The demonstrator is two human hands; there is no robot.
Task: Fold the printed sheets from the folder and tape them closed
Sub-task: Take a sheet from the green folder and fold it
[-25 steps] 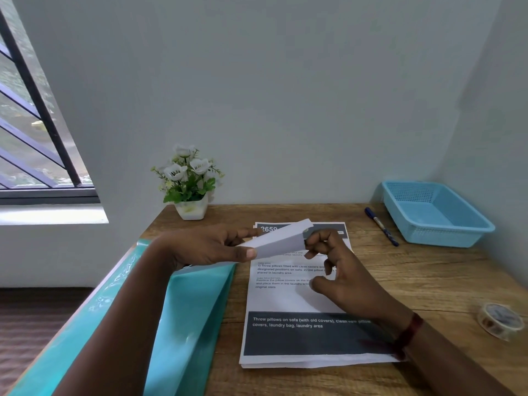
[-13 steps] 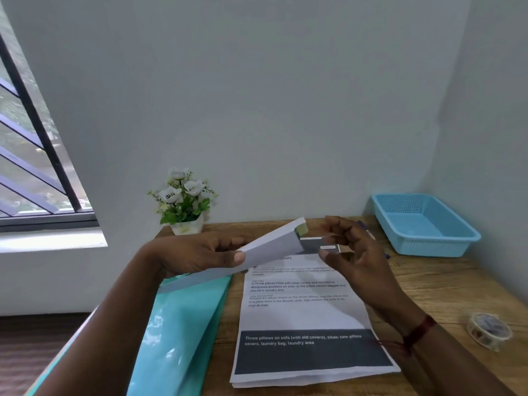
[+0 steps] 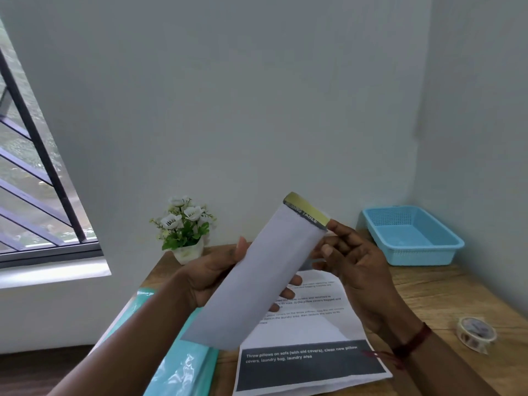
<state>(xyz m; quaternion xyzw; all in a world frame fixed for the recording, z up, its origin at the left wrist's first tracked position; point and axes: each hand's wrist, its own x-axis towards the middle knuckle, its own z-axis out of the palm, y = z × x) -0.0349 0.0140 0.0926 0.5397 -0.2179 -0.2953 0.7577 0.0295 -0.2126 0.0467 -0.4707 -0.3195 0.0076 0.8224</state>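
Teal plastic folder (image 3: 183, 364), stack of white printed sheets (image 3: 311, 364), clear tape roll (image 3: 475, 334): flat on wooden desk (image 3: 428, 295), within reach. Long folded white paper strip (image 3: 257, 281): raised above the stack, left hand (image 3: 211, 272) gripping its middle, right hand (image 3: 354, 264) pinching upper end, likely squaring the fold.

Folded sheet (image 3: 257, 281), raised above the table (image 3: 457, 295): a dark strip (image 3: 305, 216) along its far end carries pale capitals running along the strip. The last word reads "TABLE". The word before it is too blurred to read.

Top printed sheet (image 3: 308, 330), flat at the table's near edge: a dark band (image 3: 311, 367) across its near end holds white text in two lines: "Throw pillows on sofa (with old covers), clean new pillow / covers, laundry bag, laundry area".

Small black body text above the band is partly covered. Legible fragments:
- "covers and returned to"
- "2) Old pillow covers bagged and"
- "in the laundry area, then restore the sofa to its"

The remaining lines are too small to read.
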